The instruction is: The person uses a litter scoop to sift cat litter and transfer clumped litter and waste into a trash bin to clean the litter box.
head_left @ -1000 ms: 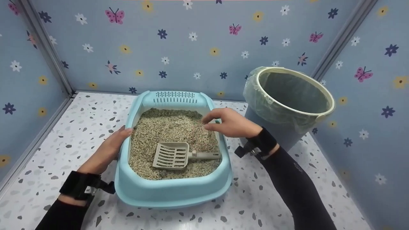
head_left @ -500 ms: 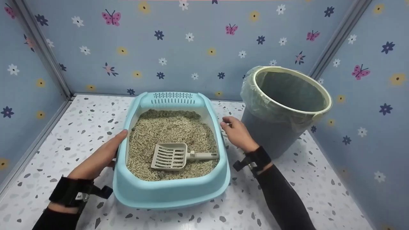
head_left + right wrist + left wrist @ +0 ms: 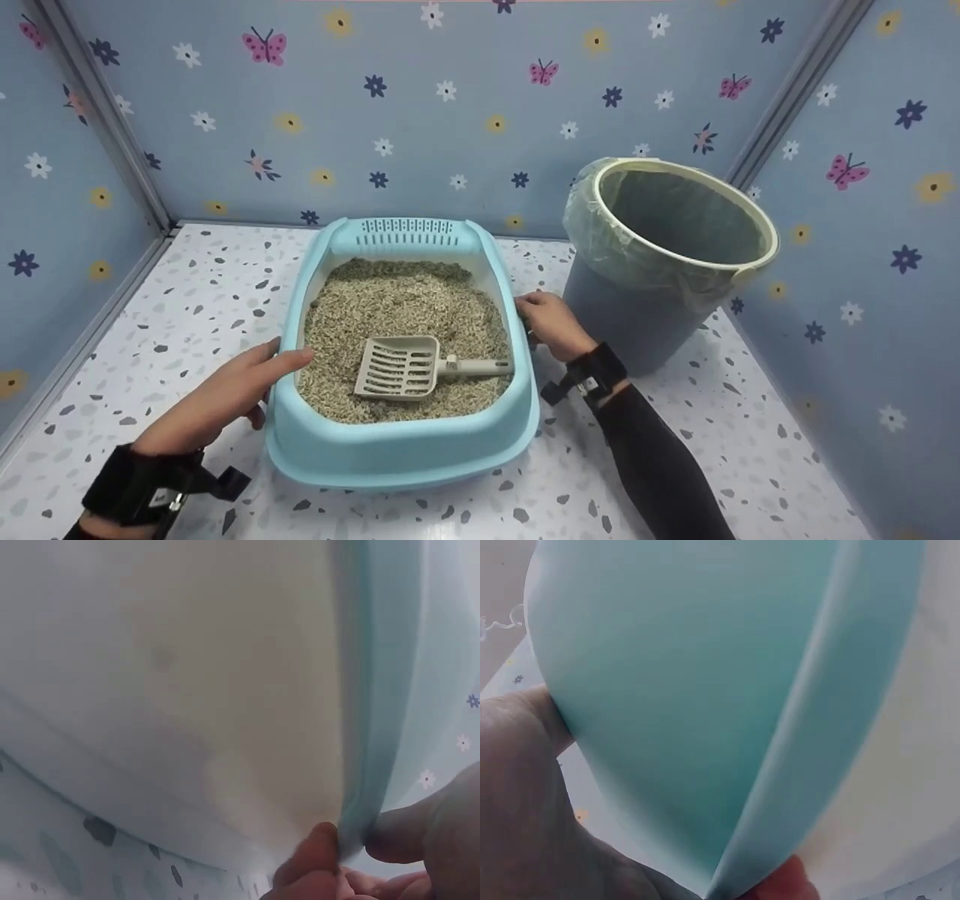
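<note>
A light blue litter box [image 3: 405,456] filled with grainy litter [image 3: 397,300] stands in front of me. On the litter lies a beige slotted litter scoop [image 3: 435,366], its handle pointing right. My left hand [image 3: 214,394] grips the box's left rim, thumb over the top; in the left wrist view a fingertip [image 3: 789,881] shows beneath the rim's edge. At the right side, my right hand [image 3: 553,324] holds the rim from outside. The right wrist view shows its thumb and fingers [image 3: 311,859] pinching the rim's lower edge, beside the pale outer wall.
A grey bin [image 3: 630,315] lined with a translucent bag stands at the right, close behind my right hand. Blue panels [image 3: 450,112] with flowers and butterflies enclose the back and sides. The speckled white surface [image 3: 202,270] lies beneath the box.
My right hand has moved from above the litter out to the box's right rim and taken hold there. The left hand has slid nearer along the left rim. Scoop and box stay put.
</note>
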Available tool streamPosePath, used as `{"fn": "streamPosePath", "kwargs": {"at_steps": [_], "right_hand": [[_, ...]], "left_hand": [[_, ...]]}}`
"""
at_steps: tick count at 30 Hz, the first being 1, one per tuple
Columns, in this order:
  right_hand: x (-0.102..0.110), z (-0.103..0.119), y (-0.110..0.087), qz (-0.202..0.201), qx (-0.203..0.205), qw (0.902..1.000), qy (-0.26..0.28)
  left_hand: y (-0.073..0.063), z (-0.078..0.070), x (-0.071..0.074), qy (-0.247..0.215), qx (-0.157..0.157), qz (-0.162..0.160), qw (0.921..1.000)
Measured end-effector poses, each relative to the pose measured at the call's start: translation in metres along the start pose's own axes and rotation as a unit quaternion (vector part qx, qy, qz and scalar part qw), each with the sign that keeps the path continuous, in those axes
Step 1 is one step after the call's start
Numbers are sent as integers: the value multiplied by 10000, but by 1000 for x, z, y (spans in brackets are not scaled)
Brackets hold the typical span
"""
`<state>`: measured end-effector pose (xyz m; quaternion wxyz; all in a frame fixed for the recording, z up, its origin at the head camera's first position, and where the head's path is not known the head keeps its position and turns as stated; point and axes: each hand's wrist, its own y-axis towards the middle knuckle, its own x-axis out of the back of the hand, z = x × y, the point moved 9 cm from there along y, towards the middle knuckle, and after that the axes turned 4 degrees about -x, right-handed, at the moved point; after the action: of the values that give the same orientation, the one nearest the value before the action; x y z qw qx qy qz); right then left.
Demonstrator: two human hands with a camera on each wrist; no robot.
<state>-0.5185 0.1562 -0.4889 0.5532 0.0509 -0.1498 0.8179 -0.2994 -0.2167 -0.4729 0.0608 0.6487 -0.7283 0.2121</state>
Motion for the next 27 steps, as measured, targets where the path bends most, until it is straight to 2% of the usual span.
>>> {"fn": "streamPosePath", "kwargs": {"at_steps": [5,12,21,25,27], "right_hand": [[-2,-3,1,56,-95,9997,209],[-2,-5,-6,99,-190,9989,416],[-8,-11,-30,6,-204,9979,620],[-7,-16,-35,-59,-276,9971,704],[-5,-18,-35,-84,-322,9968,729]], "left_hand": [[6,-1,2,-112,-211,-137,9996],[13,1,8,-233,-383,-134,9989],[24,2,25,-331,-560,94,9978],[26,4,26,-360,-538,214,9977],[23,4,24,-321,-491,263,9979]]}}
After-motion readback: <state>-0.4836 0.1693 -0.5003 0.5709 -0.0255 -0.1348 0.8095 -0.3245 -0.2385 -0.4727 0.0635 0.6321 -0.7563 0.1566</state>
